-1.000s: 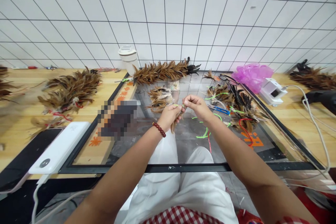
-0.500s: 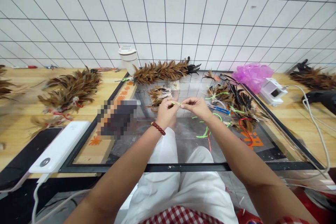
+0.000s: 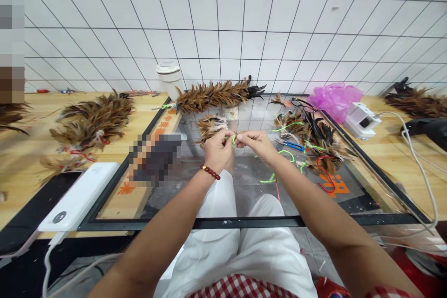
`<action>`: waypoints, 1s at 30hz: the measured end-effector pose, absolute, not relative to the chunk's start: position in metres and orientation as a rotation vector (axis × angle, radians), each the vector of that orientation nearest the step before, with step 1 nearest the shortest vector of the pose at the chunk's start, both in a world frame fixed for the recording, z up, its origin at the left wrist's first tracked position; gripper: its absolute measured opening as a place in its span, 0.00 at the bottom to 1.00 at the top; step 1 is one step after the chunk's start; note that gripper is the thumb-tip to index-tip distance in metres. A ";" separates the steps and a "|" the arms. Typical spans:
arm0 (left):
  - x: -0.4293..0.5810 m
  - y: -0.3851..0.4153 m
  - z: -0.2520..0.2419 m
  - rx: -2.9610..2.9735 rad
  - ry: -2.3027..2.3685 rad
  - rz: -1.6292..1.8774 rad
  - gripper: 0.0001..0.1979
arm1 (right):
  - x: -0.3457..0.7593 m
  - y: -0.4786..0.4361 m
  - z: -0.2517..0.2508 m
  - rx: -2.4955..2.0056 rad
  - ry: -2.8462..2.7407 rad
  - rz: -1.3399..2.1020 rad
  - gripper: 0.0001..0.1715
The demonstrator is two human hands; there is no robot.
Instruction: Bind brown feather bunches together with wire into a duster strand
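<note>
My left hand (image 3: 219, 148), with a beaded bracelet at its wrist, pinches a short green cord (image 3: 233, 139) over the glass tabletop (image 3: 244, 172). Close beside it on the right, my right hand (image 3: 256, 143) has thumb and fingertips pressed together near the cord; whatever lies between them is too small to make out. Just behind my left hand lies a small feather bundle (image 3: 208, 126). A long brown feather strip (image 3: 213, 95) stretches along the back. Blue snips (image 3: 294, 145) rest to the right, among green cord pieces (image 3: 287, 153) and loose feathers (image 3: 319, 137).
A white lidded cup (image 3: 169, 77) stands at the back left. Left are a feather bunch (image 3: 98, 118), a white power bank (image 3: 80, 195) and a dark phone (image 3: 38, 209). Right are a purple plastic bag (image 3: 335, 100), a white device (image 3: 362, 121) and a cable (image 3: 424, 172).
The green cord, stretched flat between my fingertips before, now stands up bent at my left fingertips. My right hand has shifted slightly left. A blurred patch now shows at the far left edge.
</note>
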State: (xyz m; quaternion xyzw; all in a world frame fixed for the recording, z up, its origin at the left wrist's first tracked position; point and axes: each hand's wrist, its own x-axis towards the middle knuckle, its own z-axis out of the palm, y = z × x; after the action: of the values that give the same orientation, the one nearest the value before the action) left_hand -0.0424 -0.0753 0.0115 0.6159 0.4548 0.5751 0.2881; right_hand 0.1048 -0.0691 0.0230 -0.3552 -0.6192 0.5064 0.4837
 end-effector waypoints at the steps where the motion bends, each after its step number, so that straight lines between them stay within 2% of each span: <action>1: -0.043 -0.075 0.010 1.653 1.222 1.523 0.05 | 0.103 -0.069 0.022 -0.873 -1.463 1.270 0.18; 7: -0.045 -0.072 0.007 1.836 1.271 1.595 0.05 | 0.097 -0.067 0.018 -0.876 -1.297 1.301 0.21; 12: -0.045 -0.069 0.006 1.925 1.318 1.638 0.05 | 0.101 -0.066 0.017 -0.879 -1.333 1.266 0.16; 17: -0.046 -0.070 0.009 2.035 1.338 1.649 0.05 | 0.101 -0.065 0.015 -0.889 -1.393 1.264 0.15; 25: -0.044 -0.072 0.008 2.178 1.260 1.565 0.07 | 0.100 -0.063 0.005 -1.038 -1.566 0.919 0.10; 30: -0.041 -0.066 -0.001 1.949 1.203 1.575 0.06 | 0.101 -0.065 0.008 -1.060 -1.581 0.854 0.07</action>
State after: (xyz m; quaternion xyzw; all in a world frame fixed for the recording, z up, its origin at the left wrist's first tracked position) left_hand -0.0414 -0.0658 -0.0007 0.6897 0.4257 0.5574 0.1799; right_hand 0.1008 -0.0649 0.0078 -0.4390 -0.6546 0.3538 0.5037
